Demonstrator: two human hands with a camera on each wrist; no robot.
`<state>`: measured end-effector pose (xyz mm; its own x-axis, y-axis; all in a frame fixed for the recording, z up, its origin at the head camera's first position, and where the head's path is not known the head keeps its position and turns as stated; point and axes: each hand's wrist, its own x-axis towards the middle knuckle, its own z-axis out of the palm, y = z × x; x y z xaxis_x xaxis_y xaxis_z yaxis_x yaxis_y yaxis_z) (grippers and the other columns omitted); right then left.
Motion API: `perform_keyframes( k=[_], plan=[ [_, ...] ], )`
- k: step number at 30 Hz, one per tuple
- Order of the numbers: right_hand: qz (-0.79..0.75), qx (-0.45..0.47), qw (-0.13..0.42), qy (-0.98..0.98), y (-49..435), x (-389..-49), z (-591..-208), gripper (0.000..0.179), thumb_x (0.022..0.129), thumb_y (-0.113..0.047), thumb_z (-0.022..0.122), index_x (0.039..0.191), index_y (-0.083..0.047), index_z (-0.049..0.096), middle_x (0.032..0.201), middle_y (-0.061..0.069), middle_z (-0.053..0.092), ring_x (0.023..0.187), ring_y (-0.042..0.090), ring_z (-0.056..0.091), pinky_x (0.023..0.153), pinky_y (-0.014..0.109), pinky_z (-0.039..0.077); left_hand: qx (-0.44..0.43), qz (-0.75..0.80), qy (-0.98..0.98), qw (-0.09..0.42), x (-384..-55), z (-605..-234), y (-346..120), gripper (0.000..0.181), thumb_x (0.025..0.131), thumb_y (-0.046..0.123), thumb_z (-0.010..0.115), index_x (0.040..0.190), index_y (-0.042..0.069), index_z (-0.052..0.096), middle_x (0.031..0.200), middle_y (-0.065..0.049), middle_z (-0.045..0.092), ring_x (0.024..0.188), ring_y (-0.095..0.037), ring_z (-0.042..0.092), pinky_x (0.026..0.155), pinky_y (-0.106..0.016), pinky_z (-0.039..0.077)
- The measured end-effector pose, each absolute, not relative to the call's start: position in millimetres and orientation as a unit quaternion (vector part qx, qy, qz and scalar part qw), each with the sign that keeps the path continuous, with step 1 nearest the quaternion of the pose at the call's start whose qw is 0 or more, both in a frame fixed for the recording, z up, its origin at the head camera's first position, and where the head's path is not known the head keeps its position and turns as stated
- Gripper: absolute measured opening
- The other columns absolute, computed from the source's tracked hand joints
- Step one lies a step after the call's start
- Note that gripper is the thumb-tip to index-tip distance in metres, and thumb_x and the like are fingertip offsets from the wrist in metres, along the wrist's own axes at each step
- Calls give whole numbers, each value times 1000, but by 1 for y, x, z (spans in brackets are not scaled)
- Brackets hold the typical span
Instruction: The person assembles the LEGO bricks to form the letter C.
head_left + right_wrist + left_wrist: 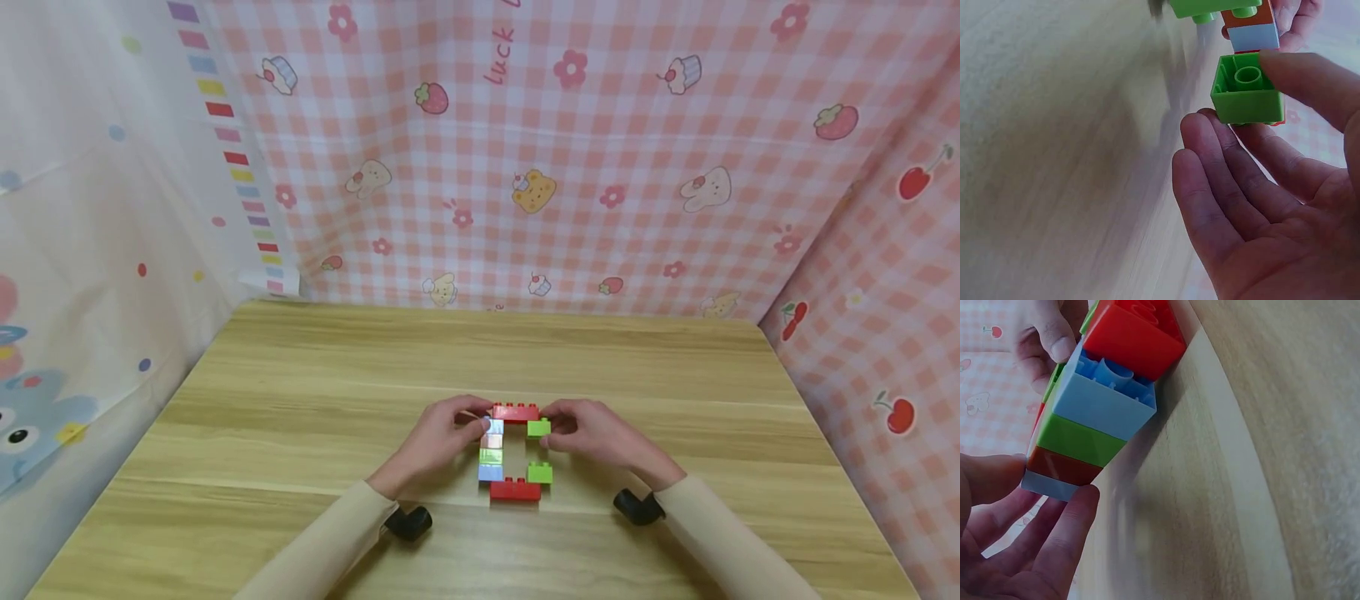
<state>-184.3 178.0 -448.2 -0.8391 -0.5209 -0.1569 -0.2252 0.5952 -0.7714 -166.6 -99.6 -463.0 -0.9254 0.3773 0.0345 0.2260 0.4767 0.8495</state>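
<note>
A frame of building bricks is held together off the wood in both wrist views. Down its left side runs a column of light blue (1104,403), green (1079,437) and brown (1063,464) bricks, ending in another light blue brick (1050,485). My left hand (442,433) pinches that end between thumb and fingers. One red brick (516,413) spans the far end, another red brick (515,491) the near end. At the far right corner, my right hand (588,429) pinches a green brick (1247,94). A second green brick (540,473) sits on the near red one, a gap between the greens.
A wood-grain table (300,375) lies beneath the hands. Behind it hangs a pink checked cloth (480,133), with a white patterned cloth (112,208) at the left. Black wrist devices (410,524) are worn below each hand.
</note>
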Motion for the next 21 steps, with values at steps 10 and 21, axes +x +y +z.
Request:
perform_keyframes(
  k=[10, 21],
  plan=[
    [-365, -226, 180, 885, 175, -190, -453, 34, 94, -20, 77, 123, -2, 71, 109, 4, 70, 92, 16, 61, 81, 32, 56, 151, 470, 864, 98, -175, -468, -97, 27, 102, 15, 65, 128, 6, 70, 122, -5, 71, 113, -22, 65, 102, -45, 53],
    [-357, -210, 195, 889, 172, -196, -456, 35, 94, -18, 77, 124, 1, 70, 101, 2, 68, 88, 16, 58, 76, 31, 54, 151, 459, 869, 108, -180, -469, -96, 27, 103, 15, 65, 127, 4, 71, 123, -8, 70, 110, -23, 64, 100, -46, 54]
  ],
)
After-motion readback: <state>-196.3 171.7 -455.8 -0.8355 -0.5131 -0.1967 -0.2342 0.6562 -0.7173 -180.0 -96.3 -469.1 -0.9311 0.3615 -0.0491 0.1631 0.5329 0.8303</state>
